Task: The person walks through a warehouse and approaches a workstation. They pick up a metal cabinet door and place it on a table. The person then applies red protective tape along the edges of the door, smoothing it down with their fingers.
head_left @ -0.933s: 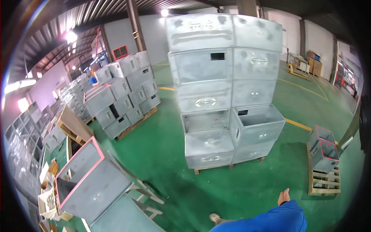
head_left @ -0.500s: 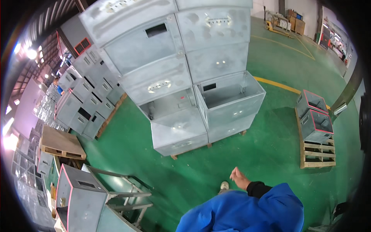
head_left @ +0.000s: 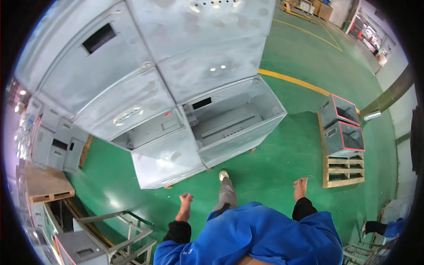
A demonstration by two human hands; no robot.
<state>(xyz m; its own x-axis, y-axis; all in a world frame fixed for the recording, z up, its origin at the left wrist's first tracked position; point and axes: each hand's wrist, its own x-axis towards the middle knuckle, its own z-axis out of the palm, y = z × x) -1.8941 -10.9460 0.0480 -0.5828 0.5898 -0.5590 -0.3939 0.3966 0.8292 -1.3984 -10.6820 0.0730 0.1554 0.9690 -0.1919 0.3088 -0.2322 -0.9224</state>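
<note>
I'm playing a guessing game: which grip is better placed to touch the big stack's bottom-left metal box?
Probably the left grip: it looks empty and appears nearer the bottom-left metal box. The right grip, also seemingly empty, is out to the right. Neither touches it.

Yel. pallet jack [head_left: 288,8] top R; yel. floor line [head_left: 295,80]; co-worker's sleeve [head_left: 394,229] btm R.

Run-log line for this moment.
left hand: empty | right hand: empty | ahead: open-topped grey box | right: two red-rimmed boxes on pallet
</note>
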